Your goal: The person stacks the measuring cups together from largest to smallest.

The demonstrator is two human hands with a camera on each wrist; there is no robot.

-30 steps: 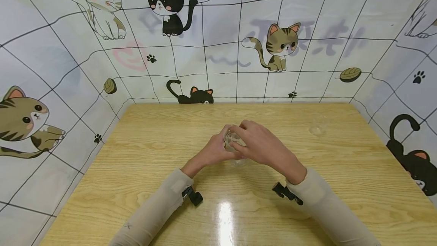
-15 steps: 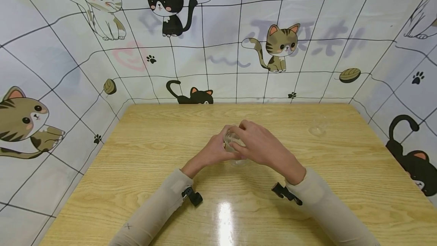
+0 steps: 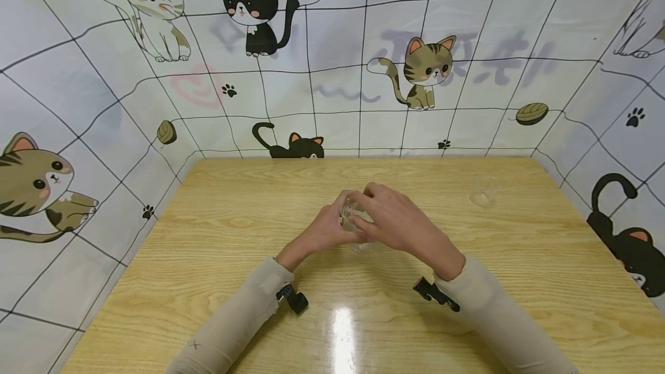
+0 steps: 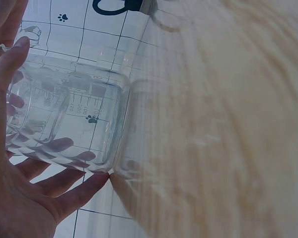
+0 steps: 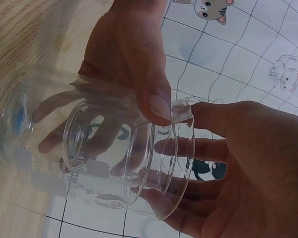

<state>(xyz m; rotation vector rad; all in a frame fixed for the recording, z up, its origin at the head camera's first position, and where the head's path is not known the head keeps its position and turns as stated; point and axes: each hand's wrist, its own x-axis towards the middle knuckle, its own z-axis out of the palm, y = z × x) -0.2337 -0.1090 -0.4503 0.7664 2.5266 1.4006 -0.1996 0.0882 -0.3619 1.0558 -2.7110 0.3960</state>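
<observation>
A large clear glass beaker point(image 4: 107, 119) with printed graduation marks stands upright on the wooden table, between the two hands. My left hand point(image 3: 328, 228) grips it from the side, thumb and fingers around its wall, as the left wrist view shows. Inside it sits a smaller glass beaker point(image 5: 102, 148), its base above the large beaker's bottom. Coming over the top, my right hand point(image 3: 397, 218) holds the smaller beaker near its rim with thumb and fingers. The overlapping clear glass makes the exact fingertip contacts hard to see.
Another clear glass vessel point(image 3: 483, 196) stands toward the back right of the table point(image 3: 249, 206). A cloth wall point(image 3: 343, 91) printed with cats encloses the back and both sides. Black straps are on both sleeves.
</observation>
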